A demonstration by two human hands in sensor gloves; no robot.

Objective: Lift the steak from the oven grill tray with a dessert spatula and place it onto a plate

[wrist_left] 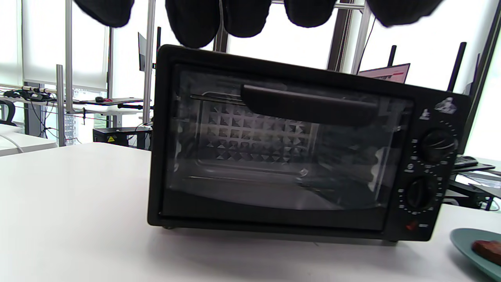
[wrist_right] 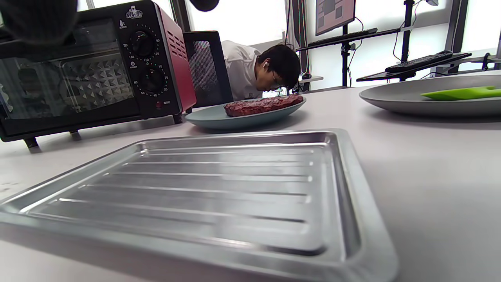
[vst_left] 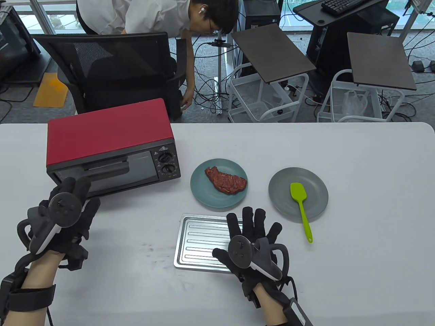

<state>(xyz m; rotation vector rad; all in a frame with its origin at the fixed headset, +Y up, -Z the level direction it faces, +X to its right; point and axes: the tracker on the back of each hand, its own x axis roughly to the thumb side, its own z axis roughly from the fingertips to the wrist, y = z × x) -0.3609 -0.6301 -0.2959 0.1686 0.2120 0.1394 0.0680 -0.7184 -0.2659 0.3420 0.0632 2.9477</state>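
Lying flat on a round teal plate (vst_left: 204, 195), the reddish-brown slab of steak (vst_left: 226, 180) has its long axis running from the plate's far-left part toward its right side, the narrower end at the far left; in the right wrist view it (wrist_right: 264, 105) sits low on that plate's rim (wrist_right: 219, 119). To the right, apart from the teal plate, a round grey plate (vst_left: 316, 200) carries the lime-green silicone dessert spatula (vst_left: 301, 205). Its blade rests near the plate's centre and its thin handle points toward the near edge of the white tabletop (vst_left: 373, 237), crossing the rim and ending on the tabletop.

Just in front of the teal plate sits the shiny rectangular ribbed metal oven grill tray (vst_left: 197, 242), long side running left to right, with nothing on its ribbed floor. The right hand (vst_left: 253, 244) lies over the tray's right end, its grip apart, gloved fingers (vst_left: 248, 217) spread straight toward the teal plate and holding nothing.

At the far left stands a red-topped black toaster oven (vst_left: 112, 146), its glass door closed. The left hand (vst_left: 64, 217) is in front of its left end, grip apart, fingertips (wrist_left: 195, 23) close to the door's upper edge and holding nothing.
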